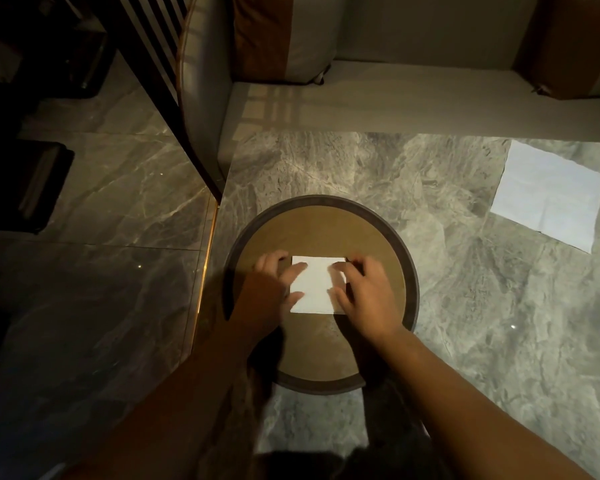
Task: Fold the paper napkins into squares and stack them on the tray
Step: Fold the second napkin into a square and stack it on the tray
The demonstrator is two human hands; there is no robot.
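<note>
A white folded napkin (315,285), square in shape, lies flat in the middle of the round brown tray (323,216) with a dark rim. My left hand (274,282) rests on the napkin's left edge with its fingers laid flat over the paper. My right hand (364,292) touches the napkin's right edge, fingertips on top of it. Both hands lie on the napkin from opposite sides. An unfolded white napkin (548,194) lies spread on the marble table at the far right.
The tray sits on a grey marble table (465,306) whose left edge has a gold trim (205,265). A cushioned bench (378,102) with brown and grey pillows runs along the back. A curved chair back (194,98) stands at the left over the marble floor.
</note>
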